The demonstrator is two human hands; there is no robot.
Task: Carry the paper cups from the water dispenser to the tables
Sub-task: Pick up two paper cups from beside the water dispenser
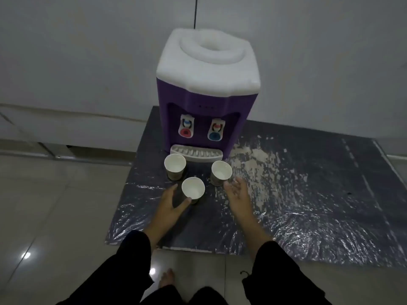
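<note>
A purple water dispenser with a white top stands on a dark shiny mat. Three white paper cups stand upright on the mat in front of its drip tray: a far-left cup, a far-right cup and a near cup. My left hand is spread beside the near cup, thumb touching its lower rim, fingers not closed around it. My right hand is open, its fingertips just short of the far-right cup.
The mat lies on a pale tiled floor against a white wall. A black cable runs up the wall behind the dispenser. Whitish scuffs mark the mat right of the cups. My dark trouser legs and a bare foot show below.
</note>
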